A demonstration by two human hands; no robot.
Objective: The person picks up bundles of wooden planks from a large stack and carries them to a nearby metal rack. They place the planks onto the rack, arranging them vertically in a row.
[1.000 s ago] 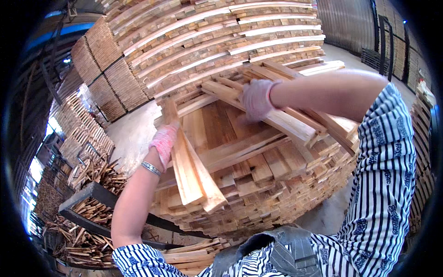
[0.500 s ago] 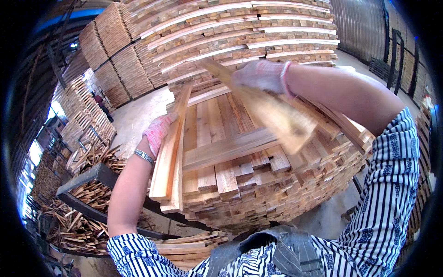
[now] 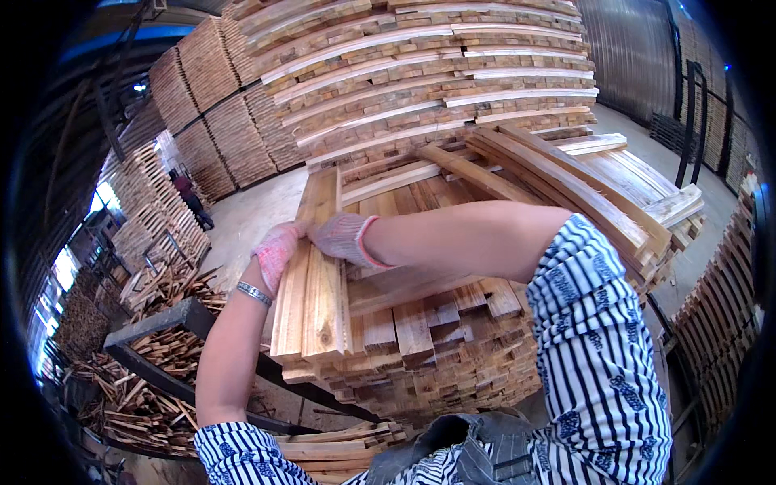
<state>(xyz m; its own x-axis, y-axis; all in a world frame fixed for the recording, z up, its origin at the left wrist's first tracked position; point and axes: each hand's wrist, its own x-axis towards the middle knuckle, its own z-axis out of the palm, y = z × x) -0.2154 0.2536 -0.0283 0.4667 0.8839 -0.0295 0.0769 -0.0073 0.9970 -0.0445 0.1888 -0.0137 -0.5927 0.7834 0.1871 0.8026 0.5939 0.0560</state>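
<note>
A bundle of sawn wooden planks lies in front of me, with long planks running away from me and a crosswise strip over them. Side by side along its left edge lie several lengthwise boards. My left hand, in a pinkish glove, is closed around their outer edge. Reaching across the bundle, my right hand, also gloved, is closed on the same boards, close beside my left. Its fingertips are partly hidden. My right forearm covers part of the bundle.
Loose boards lie slanted on the right of the bundle. A tall layered timber stack rises directly behind. At the left stand a dark metal frame and a heap of scrap wood. Another person stands far left.
My right hand, earlier swinging a blurred board over the right side, has moved left beside my left hand. The boards at the left edge now look wider. My left hand has barely moved.
</note>
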